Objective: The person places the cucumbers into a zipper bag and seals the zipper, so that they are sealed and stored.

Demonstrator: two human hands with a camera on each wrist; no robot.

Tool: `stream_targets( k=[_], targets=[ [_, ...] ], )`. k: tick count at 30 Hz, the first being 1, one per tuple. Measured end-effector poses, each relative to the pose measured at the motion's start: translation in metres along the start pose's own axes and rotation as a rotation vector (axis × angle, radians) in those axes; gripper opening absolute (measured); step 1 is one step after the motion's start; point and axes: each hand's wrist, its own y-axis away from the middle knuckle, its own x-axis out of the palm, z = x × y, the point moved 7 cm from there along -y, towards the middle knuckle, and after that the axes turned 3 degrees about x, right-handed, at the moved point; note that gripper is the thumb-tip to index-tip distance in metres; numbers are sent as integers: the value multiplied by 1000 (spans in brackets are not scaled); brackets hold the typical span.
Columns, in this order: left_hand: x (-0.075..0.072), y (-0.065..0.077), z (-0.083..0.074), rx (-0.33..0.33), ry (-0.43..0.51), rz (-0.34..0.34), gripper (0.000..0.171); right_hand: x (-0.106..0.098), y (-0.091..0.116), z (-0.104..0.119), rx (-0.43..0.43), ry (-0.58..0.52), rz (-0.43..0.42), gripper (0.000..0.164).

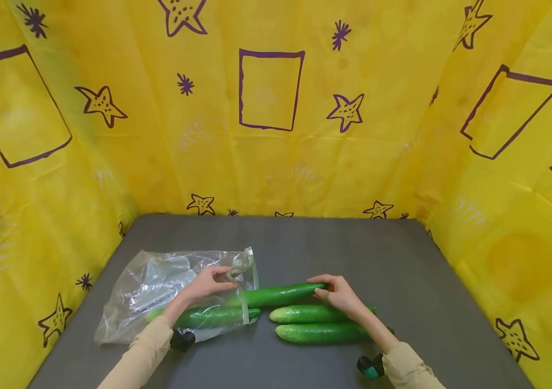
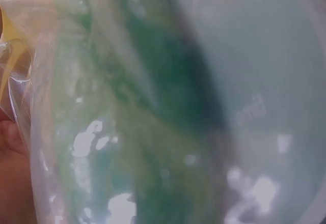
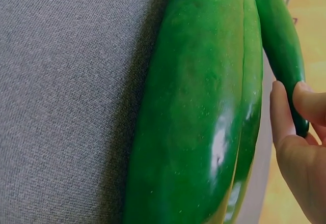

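Note:
My right hand [image 1: 338, 294] grips the dark, narrow end of a long green cucumber [image 1: 283, 294], thumb on one side and fingers on the other. The far end of that cucumber reaches into the mouth of a clear plastic bag [image 1: 125, 308] lying on its side. At the bag's pale rim, my left hand [image 1: 210, 282] pinches the upper edge and holds the mouth apart. Another cucumber [image 1: 207, 317] lies inside, its tip poking out at the opening. In the left wrist view, glossy plastic [image 2: 137, 183] blurs the green behind it.
Two more cucumbers, one [image 1: 300, 313] just behind the other [image 1: 319, 333], lie side by side below my right hand on the dark grey table [image 1: 353, 248]. Yellow cloth walls [image 1: 276, 173] with drawn stars and squares enclose the back and sides.

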Motion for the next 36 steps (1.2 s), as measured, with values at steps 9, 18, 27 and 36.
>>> stream_targets(
  k=[9,18,27,36],
  targets=[
    [5,0,5,2,31,22,51,9,-1,4,0,43,12,28],
    [-10,7,-1,-16,-29,-7,52,37,-12,10,-22,38,28,28],
    [-1,6,-3,17,3,-5,50,45,-12,18,-40,46,40,28],
    [0,6,2,-7,9,-23,51,57,-17,21,-42,50,60,28]
  ],
)
